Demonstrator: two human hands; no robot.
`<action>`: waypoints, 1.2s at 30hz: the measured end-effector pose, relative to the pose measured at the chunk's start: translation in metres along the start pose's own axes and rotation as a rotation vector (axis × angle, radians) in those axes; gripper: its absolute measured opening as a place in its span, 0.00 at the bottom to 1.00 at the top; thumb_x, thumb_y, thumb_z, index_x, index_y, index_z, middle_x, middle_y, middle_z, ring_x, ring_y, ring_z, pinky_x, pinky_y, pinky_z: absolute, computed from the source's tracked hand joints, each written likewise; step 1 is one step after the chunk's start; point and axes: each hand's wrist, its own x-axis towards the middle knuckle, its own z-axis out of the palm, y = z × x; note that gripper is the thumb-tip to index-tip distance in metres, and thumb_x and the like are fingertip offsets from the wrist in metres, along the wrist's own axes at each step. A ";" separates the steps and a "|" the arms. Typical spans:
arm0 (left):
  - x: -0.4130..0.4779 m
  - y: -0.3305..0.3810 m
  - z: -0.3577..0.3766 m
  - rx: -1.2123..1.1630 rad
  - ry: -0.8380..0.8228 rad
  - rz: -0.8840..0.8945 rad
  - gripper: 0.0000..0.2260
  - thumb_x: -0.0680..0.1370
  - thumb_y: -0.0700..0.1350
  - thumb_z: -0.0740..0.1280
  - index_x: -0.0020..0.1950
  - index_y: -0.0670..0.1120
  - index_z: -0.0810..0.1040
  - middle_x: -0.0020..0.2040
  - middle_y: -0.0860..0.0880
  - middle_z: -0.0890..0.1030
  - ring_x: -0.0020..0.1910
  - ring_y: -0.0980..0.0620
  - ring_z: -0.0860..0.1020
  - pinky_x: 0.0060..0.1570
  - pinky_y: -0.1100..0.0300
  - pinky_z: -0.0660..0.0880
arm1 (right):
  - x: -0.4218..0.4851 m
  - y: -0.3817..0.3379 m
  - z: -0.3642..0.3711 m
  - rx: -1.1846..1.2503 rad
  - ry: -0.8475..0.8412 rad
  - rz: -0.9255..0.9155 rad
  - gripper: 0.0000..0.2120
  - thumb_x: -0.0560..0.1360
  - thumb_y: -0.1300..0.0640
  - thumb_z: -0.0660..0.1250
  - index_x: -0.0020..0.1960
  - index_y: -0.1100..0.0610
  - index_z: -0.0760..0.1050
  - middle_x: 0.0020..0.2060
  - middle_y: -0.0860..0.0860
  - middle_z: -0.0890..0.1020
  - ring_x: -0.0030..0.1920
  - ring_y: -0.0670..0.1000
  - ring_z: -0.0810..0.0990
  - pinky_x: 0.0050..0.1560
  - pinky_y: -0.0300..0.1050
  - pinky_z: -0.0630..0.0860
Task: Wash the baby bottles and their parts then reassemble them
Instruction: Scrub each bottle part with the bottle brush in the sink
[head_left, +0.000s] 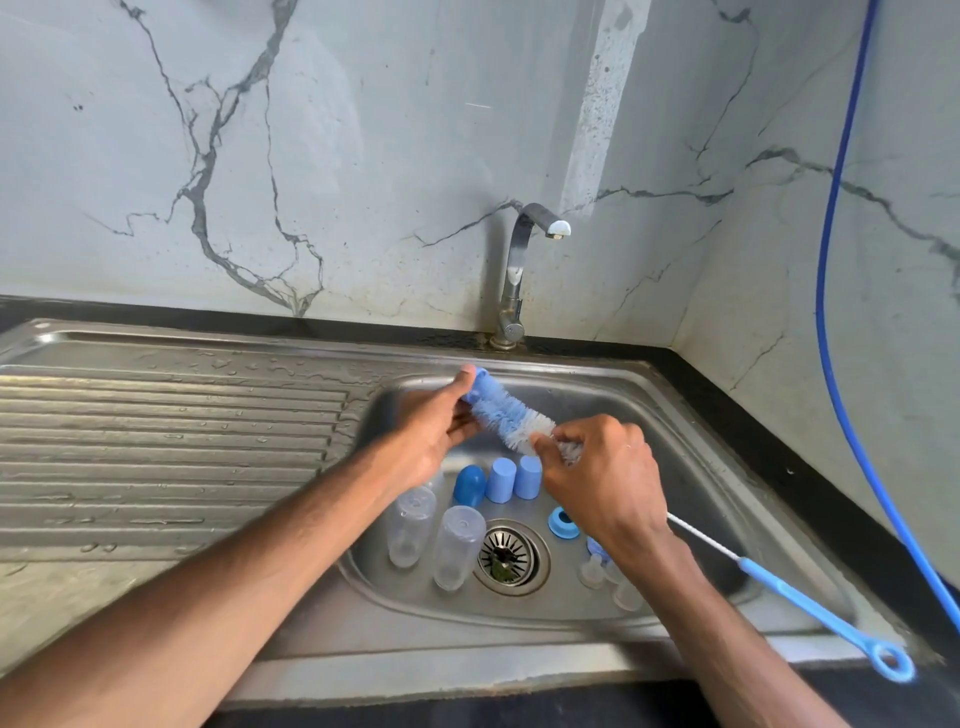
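1. While both hands are busy with the bottle brush (511, 415) and not with any bottle, the task is judged to be at an early stage: the parts lie apart, no scrubbing of a bottle is under way, and reassembly is wholly outstanding.
2. Left hand (434, 431): fingers curled round the brush's blue tip, grasping it.
3. Right hand (602, 483): thumb and fingers pinch the white bristles at the opposite end (whether any foam is on them cannot be told). The brush handle (810, 603) trails out behind this wrist, over the sink's near corner.
4. Directly beneath the grip: three blue caps (501, 480) stand on the sink floor.
5. Below the left hand: two clear bottles (457, 545) lie beside the drain (509, 556).
6. Under the right wrist: a blue ring (562, 524) and clear teats (592, 569), partly hidden.
7. Beyond the grip: the tap (519, 270) shows no water running.
8. Left of the grip: the drainboard (171, 441) carries droplets.
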 end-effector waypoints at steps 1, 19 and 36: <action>0.002 0.005 -0.004 -0.026 0.030 0.017 0.13 0.79 0.49 0.72 0.55 0.40 0.81 0.55 0.38 0.85 0.48 0.46 0.85 0.44 0.56 0.83 | -0.001 -0.001 0.001 0.001 -0.005 -0.022 0.15 0.77 0.45 0.72 0.40 0.56 0.83 0.29 0.54 0.81 0.31 0.61 0.78 0.33 0.52 0.79; -0.017 -0.004 0.019 0.003 -0.060 0.054 0.11 0.79 0.47 0.73 0.51 0.40 0.83 0.50 0.40 0.87 0.49 0.45 0.85 0.42 0.57 0.84 | 0.007 0.002 0.002 0.264 -0.086 0.164 0.21 0.77 0.46 0.71 0.35 0.62 0.80 0.27 0.59 0.78 0.27 0.53 0.69 0.32 0.49 0.75; -0.022 0.000 0.018 0.061 -0.069 0.005 0.16 0.79 0.51 0.72 0.58 0.39 0.83 0.54 0.39 0.86 0.48 0.47 0.85 0.43 0.58 0.84 | 0.011 0.006 0.001 0.296 -0.174 0.045 0.13 0.80 0.54 0.69 0.41 0.60 0.83 0.32 0.57 0.83 0.30 0.52 0.72 0.32 0.47 0.72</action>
